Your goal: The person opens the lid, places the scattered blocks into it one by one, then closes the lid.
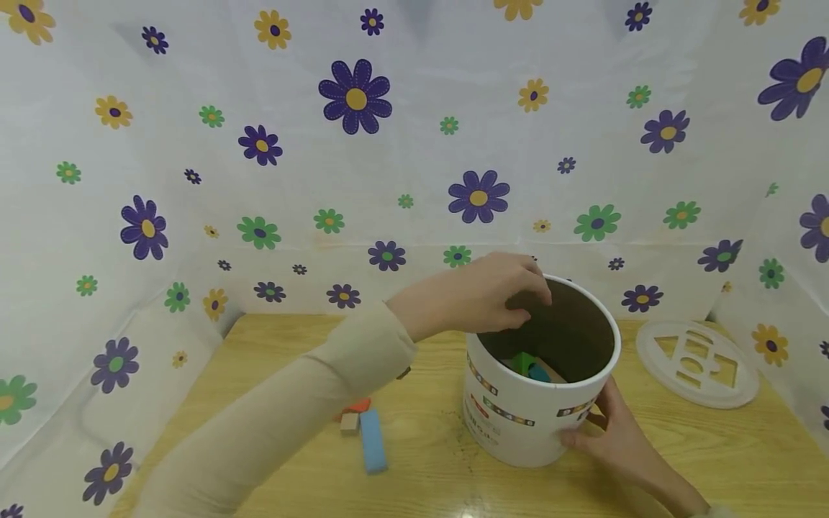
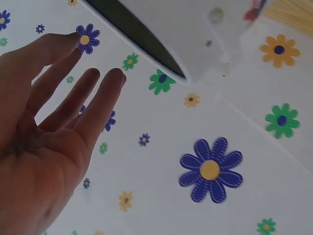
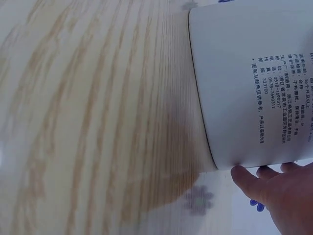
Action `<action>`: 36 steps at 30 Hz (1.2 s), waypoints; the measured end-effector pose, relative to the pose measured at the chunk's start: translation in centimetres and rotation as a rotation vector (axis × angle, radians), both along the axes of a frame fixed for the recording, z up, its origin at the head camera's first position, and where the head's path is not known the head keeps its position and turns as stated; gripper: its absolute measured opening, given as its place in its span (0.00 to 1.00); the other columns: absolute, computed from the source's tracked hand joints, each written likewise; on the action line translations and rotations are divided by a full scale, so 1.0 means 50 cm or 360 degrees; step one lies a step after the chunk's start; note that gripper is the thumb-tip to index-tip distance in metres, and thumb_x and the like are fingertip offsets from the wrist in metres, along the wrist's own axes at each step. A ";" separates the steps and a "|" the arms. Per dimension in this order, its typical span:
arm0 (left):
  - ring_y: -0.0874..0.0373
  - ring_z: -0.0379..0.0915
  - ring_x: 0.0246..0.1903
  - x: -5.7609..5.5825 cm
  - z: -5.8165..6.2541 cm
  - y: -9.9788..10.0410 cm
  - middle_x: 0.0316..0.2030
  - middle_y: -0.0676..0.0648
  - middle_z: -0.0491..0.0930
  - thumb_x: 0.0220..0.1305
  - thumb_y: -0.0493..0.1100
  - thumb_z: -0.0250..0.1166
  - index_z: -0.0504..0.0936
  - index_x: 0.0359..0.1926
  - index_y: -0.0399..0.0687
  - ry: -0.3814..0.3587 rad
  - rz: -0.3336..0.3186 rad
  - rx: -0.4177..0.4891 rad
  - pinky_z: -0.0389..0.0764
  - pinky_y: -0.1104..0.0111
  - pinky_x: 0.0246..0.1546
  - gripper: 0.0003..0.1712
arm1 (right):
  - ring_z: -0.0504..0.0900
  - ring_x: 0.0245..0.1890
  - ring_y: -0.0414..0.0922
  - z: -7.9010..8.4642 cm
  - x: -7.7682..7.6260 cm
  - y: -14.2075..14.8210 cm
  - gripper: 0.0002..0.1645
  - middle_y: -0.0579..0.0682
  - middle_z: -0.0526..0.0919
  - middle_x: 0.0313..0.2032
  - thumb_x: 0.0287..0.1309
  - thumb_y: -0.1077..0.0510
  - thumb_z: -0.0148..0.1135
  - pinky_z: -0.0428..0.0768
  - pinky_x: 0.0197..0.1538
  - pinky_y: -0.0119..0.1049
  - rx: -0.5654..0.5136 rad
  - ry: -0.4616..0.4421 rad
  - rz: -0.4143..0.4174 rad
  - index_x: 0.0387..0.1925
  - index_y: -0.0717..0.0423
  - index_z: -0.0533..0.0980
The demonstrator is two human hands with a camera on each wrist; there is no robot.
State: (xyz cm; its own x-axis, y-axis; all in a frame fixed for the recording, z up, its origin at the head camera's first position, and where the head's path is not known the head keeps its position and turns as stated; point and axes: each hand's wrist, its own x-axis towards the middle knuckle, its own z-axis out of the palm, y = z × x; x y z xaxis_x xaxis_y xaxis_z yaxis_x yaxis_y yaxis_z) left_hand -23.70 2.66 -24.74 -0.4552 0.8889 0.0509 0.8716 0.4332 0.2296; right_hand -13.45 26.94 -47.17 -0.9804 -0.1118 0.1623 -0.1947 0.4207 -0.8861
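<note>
A white bucket (image 1: 518,424) with printed labels stands on the wooden table. Inside it lie a green block (image 1: 524,362), a blue block (image 1: 539,372) and other pieces in shadow. My left hand (image 1: 495,291) hovers over the bucket's left rim, fingers loosely bent and spread. Nothing shows in that hand (image 2: 54,127) in the left wrist view. My right hand (image 1: 612,432) holds the bucket low on its right side, thumb toward the front and fingers round the wall. In the right wrist view, that hand's fingertips (image 3: 240,172) are against the printed side.
Left of the bucket lie a light-blue block (image 1: 373,441), a small wooden block (image 1: 350,424) and an orange-red piece (image 1: 359,407), partly behind the left sleeve. A white lid with cut-out shapes (image 1: 696,392) rests to the right. A flower-printed cloth (image 1: 414,151) stands around the table.
</note>
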 end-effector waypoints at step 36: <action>0.62 0.74 0.44 0.072 -0.367 -0.338 0.46 0.56 0.83 0.53 0.36 0.77 0.90 0.43 0.61 -0.0110 0.0242 -0.0478 0.81 0.71 0.47 0.18 | 0.65 0.62 0.28 0.006 -0.002 -0.024 0.66 0.56 0.63 0.70 0.50 0.64 0.78 0.73 0.65 0.58 -0.0053 0.0034 -0.0028 0.79 0.51 0.43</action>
State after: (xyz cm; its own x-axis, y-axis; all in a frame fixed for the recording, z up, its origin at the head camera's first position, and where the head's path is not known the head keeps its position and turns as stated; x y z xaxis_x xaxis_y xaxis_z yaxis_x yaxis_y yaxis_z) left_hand -20.08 -14.24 -43.08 -0.5769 0.7813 -0.2381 0.7787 0.6141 0.1282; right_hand -13.58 25.74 -46.84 -0.9785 -0.0888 0.1864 -0.2064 0.3947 -0.8953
